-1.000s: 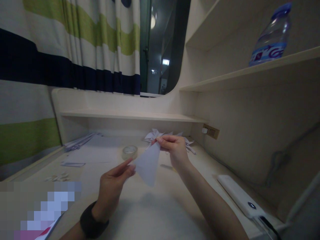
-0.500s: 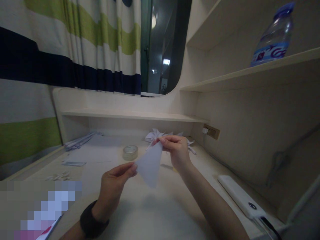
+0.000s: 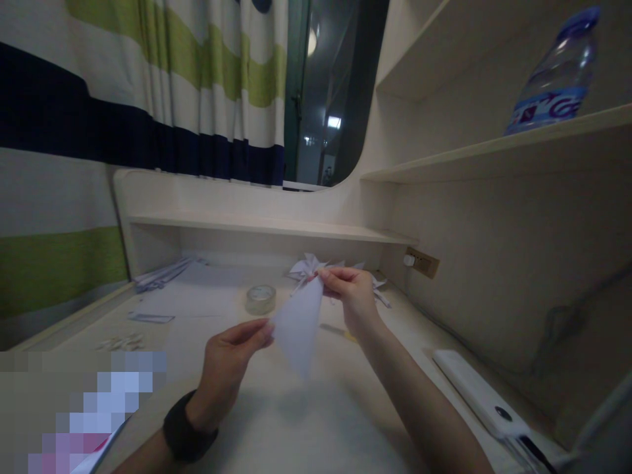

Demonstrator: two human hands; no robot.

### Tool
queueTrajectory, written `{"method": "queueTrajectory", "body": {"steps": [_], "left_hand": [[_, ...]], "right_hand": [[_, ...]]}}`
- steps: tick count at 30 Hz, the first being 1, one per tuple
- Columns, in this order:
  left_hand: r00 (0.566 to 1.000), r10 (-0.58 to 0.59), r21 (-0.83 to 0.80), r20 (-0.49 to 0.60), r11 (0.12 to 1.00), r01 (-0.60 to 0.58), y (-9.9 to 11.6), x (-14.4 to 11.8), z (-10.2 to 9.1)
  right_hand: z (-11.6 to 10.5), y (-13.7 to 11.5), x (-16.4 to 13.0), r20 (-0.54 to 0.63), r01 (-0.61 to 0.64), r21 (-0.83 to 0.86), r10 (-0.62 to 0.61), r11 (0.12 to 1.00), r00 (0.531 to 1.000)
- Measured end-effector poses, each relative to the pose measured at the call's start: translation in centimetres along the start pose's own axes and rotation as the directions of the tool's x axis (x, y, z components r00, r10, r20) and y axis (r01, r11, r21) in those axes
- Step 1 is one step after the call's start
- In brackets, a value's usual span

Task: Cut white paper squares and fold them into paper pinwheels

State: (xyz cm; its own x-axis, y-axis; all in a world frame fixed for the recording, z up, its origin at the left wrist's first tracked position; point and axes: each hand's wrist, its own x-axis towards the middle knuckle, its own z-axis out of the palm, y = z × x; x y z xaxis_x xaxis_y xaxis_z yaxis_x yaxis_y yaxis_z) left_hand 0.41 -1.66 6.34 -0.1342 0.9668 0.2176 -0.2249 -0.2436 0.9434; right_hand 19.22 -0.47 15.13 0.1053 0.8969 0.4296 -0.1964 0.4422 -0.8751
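While the left hand (image 3: 228,359) and right hand (image 3: 351,297) pinch the half-folded paper (image 3: 299,326) in their fingers, finished paper shapes (image 3: 310,266) sit far back on the table (image 3: 316,421).

matt white paper cone (image 3: 297,329), pale wood-grain desk (image 3: 306,421), glossy clear tape roll (image 3: 261,299), clear plastic bottle (image 3: 553,72)

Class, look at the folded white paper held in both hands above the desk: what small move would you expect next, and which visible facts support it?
Probably a pinch along the paper's long edge to sharpen the crease. The right hand grips the narrow top of the folded paper, the left hand holds its lower side corner, and it hangs in the air above the desk, apart from the tape roll.
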Motion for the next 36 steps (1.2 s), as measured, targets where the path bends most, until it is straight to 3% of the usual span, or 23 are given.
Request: {"method": "queueTrajectory", "body": {"steps": [12, 19, 25, 36], "left_hand": [[0.998, 0.022, -0.008, -0.053, 1.0, -0.022, -0.8, 0.4, -0.2], [0.999, 0.012, -0.032, -0.042, 0.999, -0.013, -0.6, 0.3, -0.2], [0.999, -0.004, -0.027, 0.035, 1.0, 0.005, -0.6, 0.2, -0.2], [0.976, -0.065, 0.008, 0.206, 0.998, 0.065, -0.5, -0.6, -0.1]], "right_hand": [[0.2, 1.6, 0.4, -0.068, -0.027, -0.052, 0.023, 0.998, 0.997], [0.1, 0.8, 0.4, -0.042, -0.024, -0.01, 0.024, 1.0, 0.999], [0.0, 0.4, 0.4, -0.055, -0.033, -0.025, 0.032, 0.999, 0.998], [-0.2, 1.0, 0.7, -0.183, 0.032, -0.073, -0.045, 0.997, 0.982]]}}
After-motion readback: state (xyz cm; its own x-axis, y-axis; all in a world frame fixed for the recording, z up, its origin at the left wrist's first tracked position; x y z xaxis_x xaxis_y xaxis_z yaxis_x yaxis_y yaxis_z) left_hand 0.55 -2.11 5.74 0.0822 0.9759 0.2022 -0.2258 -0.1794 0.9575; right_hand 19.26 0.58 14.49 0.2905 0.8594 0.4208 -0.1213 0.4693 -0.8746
